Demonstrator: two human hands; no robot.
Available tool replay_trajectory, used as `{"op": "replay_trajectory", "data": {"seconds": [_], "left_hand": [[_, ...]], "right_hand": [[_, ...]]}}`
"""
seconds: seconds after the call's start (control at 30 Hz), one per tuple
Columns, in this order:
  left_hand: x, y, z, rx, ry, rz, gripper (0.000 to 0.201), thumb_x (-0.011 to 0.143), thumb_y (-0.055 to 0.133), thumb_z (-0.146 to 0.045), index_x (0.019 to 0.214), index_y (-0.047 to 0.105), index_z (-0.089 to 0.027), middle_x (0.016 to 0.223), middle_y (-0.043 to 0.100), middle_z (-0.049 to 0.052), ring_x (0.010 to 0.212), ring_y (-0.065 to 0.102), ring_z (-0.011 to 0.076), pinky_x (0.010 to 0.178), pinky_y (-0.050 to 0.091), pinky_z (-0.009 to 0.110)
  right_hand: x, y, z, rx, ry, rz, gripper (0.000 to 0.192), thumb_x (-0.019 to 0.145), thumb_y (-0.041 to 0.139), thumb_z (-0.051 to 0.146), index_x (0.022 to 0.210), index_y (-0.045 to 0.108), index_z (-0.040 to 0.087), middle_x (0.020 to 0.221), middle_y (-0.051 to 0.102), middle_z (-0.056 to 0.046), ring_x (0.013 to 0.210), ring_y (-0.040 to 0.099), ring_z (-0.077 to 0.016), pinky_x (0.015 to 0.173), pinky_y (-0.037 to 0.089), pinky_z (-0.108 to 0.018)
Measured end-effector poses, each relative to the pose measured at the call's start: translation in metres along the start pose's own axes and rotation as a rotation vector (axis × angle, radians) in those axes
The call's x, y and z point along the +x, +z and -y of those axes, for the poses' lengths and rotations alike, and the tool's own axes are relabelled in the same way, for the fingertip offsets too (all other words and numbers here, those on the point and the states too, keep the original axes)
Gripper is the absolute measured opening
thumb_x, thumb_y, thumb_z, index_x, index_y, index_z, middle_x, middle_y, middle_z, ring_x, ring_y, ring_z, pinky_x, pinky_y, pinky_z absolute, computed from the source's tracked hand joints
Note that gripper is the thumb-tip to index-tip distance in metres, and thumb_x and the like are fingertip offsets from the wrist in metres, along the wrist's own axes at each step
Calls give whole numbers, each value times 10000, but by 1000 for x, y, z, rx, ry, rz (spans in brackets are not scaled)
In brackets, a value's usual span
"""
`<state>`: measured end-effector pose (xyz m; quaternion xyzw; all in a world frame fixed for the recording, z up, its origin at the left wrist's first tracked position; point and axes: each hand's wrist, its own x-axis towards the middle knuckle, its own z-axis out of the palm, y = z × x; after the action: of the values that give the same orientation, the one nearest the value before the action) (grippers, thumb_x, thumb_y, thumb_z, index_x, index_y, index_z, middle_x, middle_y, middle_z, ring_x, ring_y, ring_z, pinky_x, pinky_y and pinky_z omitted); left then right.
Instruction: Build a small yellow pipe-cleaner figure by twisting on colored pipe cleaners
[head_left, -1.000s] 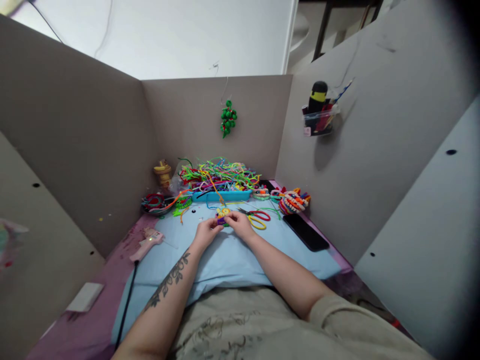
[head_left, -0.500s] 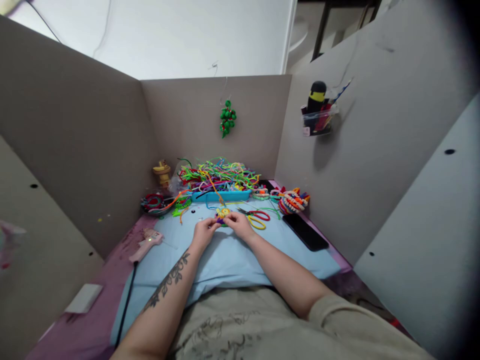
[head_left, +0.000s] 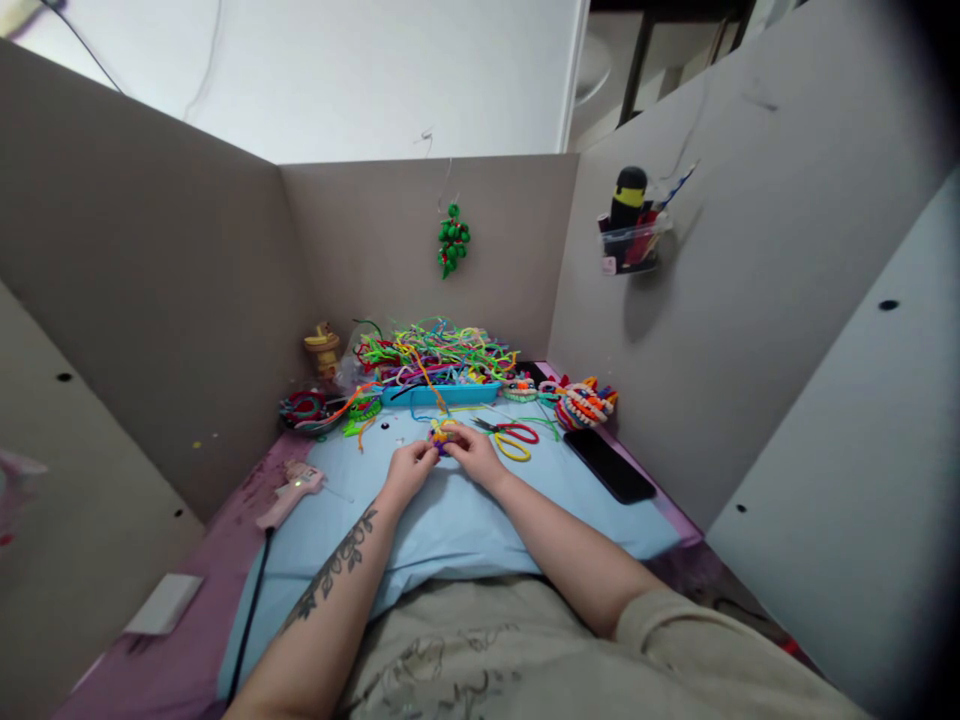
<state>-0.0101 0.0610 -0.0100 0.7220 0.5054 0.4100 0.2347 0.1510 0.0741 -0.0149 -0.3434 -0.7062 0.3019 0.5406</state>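
Both of my hands meet over the light blue mat [head_left: 465, 520] and pinch one small craft piece [head_left: 441, 433] of yellow and purple pipe cleaner. My left hand [head_left: 409, 467] grips it from the left, my right hand [head_left: 471, 452] from the right. An orange pipe cleaner strand [head_left: 427, 378] runs up from the piece toward the blue tray [head_left: 442, 393], which holds a heap of coloured pipe cleaners [head_left: 435, 352]. Red-and-yellow scissors [head_left: 514, 437] lie just right of my right hand.
A pink glue gun [head_left: 291, 491] with a black cord lies at the left of the mat. A black phone [head_left: 609, 465] lies at the right. Finished pipe-cleaner pieces [head_left: 586, 403] sit at the back right, a bowl [head_left: 306, 408] at the back left. Cardboard walls enclose the desk.
My hands have stayed on the small piece, turning it slightly. The view has tilted down a little.
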Motion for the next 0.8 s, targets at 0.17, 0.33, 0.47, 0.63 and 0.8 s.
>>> {"op": "replay_trajectory", "data": {"seconds": [0.17,0.33,0.47,0.63,0.8], "left_hand": [[0,-1,-1,5,17,22,273,768,452,-334,657,633,-162,613,648,6,609,569,146,585,406,228],[0,-1,-3,46,23,6,266,775,448,-328,675,633,-166,642,656,9,625,573,147,598,406,232],[-1,0,-4,55,31,2,273,784,440,-334,714,641,-163,684,670,21,659,584,156,627,422,241],[-1,1,-4,27,43,-20,239,772,482,-332,758,655,-167,731,684,31,692,600,161,640,441,242],[0,3,-2,-22,65,-60,181,742,539,-304,799,650,-174,767,686,33,693,611,153,626,462,234]], "right_hand": [[0,-2,1,-68,-133,49,163,781,563,210,887,686,223,902,662,-43,888,577,-172,852,420,-326],[0,-3,4,-103,-87,24,131,776,572,215,832,690,213,826,642,-43,828,569,-171,784,437,-313],[1,-4,6,-119,-62,26,128,777,556,204,801,682,202,814,627,-38,812,556,-166,761,428,-303],[2,-5,6,-131,-58,39,125,775,544,190,769,669,192,786,611,-33,782,544,-160,733,419,-289],[3,-4,3,-146,-42,39,115,767,547,181,743,659,184,741,591,-24,752,534,-154,715,408,-275]]}}
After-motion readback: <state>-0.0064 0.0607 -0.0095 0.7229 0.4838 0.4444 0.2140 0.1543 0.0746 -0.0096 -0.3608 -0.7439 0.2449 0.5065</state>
